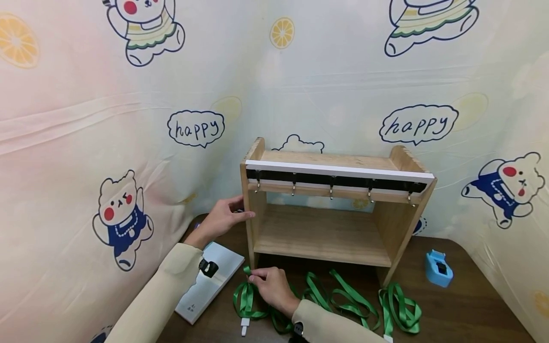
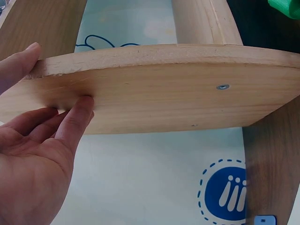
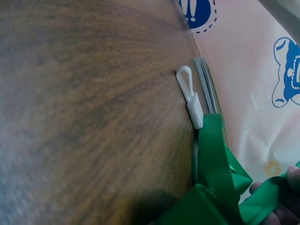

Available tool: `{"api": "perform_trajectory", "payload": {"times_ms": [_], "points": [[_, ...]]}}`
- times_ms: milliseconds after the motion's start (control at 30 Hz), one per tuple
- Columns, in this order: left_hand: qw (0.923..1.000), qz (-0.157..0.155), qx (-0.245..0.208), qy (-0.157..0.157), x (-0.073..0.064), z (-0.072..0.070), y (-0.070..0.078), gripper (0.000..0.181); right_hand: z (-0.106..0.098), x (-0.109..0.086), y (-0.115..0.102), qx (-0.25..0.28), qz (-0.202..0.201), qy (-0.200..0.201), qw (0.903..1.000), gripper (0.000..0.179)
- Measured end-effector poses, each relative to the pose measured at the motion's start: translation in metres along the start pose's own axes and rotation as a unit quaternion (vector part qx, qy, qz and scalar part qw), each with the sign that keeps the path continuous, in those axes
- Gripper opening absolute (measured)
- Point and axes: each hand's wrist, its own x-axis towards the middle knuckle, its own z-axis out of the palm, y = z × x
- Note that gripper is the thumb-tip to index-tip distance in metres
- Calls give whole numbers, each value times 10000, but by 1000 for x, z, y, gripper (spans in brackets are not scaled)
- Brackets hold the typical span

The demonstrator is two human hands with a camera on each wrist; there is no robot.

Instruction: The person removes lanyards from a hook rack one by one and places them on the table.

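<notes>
A small wooden shelf (image 1: 321, 233) stands on the dark table, with a row of metal hooks on a black-and-white strip (image 1: 334, 181) across its upper front. My left hand (image 1: 220, 219) grips the shelf's left side panel (image 2: 164, 89), thumb at the front edge and fingertips against the outer face. In front of the shelf, my right hand (image 1: 274, 288) pinches the upper end of a green lanyard (image 1: 246, 297) between thumb and fingers. That lanyard's lower loops rest on the table, and its white plastic clip (image 3: 194, 110) points away from the ribbon.
More green lanyards (image 1: 351, 297) lie in loose loops right of my right hand, one bundle (image 1: 401, 309) near the shelf's right foot. A white pad (image 1: 210, 281) lies under my left forearm. A small blue object (image 1: 439, 269) sits at the right. Patterned cloth (image 1: 300, 95) hangs behind.
</notes>
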Motion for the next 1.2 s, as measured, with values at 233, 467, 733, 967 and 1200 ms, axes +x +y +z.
{"api": "perform_trajectory", "payload": {"times_ms": [233,467,733,967,1200], "points": [[10000,33,27,23,-1,0,0,68,0,0,1,-70,-125,-16,9999,18],[10000,10,33,14,0,1,0,68,-1,0,0,-114,-98,-160,9998,22],[10000,39,71,3,0,0,2,68,-2,2,0,-56,-281,-160,9995,25],[10000,-19,51,5,0,0,2,69,-3,1,-1,-52,-295,-181,9994,25],[10000,-44,27,3,0,-1,0,69,-10,1,-6,76,-475,-181,9987,21]]}}
